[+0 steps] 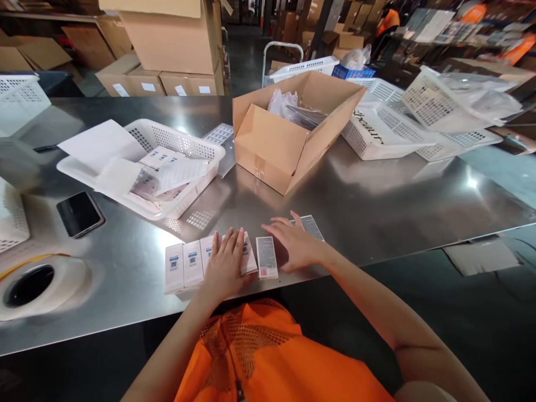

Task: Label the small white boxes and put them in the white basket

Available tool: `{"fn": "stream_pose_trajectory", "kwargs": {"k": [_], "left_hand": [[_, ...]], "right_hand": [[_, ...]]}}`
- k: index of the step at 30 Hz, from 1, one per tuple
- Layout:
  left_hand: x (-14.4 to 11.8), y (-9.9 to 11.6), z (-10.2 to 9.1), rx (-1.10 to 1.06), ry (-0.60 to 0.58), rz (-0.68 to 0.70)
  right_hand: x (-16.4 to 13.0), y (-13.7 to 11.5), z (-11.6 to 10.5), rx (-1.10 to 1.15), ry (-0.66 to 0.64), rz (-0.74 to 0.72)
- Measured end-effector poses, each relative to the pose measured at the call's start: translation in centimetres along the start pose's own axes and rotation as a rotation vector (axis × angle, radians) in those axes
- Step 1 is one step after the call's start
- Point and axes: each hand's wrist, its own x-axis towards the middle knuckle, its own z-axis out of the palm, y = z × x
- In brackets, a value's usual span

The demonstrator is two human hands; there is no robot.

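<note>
Left hand [226, 262] lies flat and spread on the row of small boxes [190, 267], holding nothing. Right hand [295, 243], open too, sits just right of that row, nearest the lone box [267, 257], whose long axis points away from the body, on the steel surface [377, 206].

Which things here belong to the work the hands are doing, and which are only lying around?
In use:
- left hand, flat on the row of small boxes
- right hand, beside the single small box
- open cardboard box

Lying about:
- phone
- tape roll
- white basket of papers
- steel table
</note>
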Motion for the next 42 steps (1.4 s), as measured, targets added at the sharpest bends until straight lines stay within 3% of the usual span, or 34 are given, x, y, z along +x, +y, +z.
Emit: {"fn": "stream_pose_trajectory", "kwargs": {"k": [4,7,10,13,16,18,22,26,29,33,36,39,42], "left_hand": [[-0.1,0.6,-0.5,0.033,-0.002,-0.003],[1.2,2.4,-0.7,0.009,-0.009,0.094],[3.4,4.9,-0.4,-0.045,-0.079,0.188],[5.2,6.6,0.1,-0.068,-0.116,0.156],[5.4,6.4,0.3,-0.098,-0.1,0.187],[4.7,5.4,0.4,-0.108,-0.084,0.198],[2.9,3.9,0.2,-0.066,-0.051,0.125],[2.5,4.2,-0.2,-0.032,-0.011,0.051],[3.1,5.1,-0.5,-0.03,-0.009,-0.006],[4.5,6.8,-0.3,0.0,-0.012,-0.008],[5.3,7.9,0.4,0.019,-0.009,0.01],[5.6,8.0,0.9,0.009,-0.016,0.046],[5.7,7.2,1.0,-0.006,-0.033,0.113]], "right_hand": [[-1.4,-0.5,0.9,-0.056,-0.055,0.069],[-3.0,-0.1,0.8,-0.109,-0.029,0.145],[-4.0,1.7,-0.1,-0.13,-0.054,0.229],[-3.8,4.1,-1.1,-0.103,-0.092,0.221],[-3.2,5.4,-1.8,-0.104,-0.096,0.162],[-3.0,5.0,-2.2,-0.134,-0.073,0.137],[-2.3,1.8,-2.6,-0.244,-0.021,0.135],[-1.9,-0.4,-3.3,-0.184,-0.014,-0.032],[-2.7,1.6,-4.1,-0.055,0.014,0.018],[-5.1,6.8,-3.6,0.077,-0.141,0.287],[-6.6,9.2,-2.1,0.195,-0.111,0.287],[-7.2,8.9,-1.0,0.234,0.008,0.258],[-7.0,6.6,-1.2,0.137,0.044,0.276]]}}
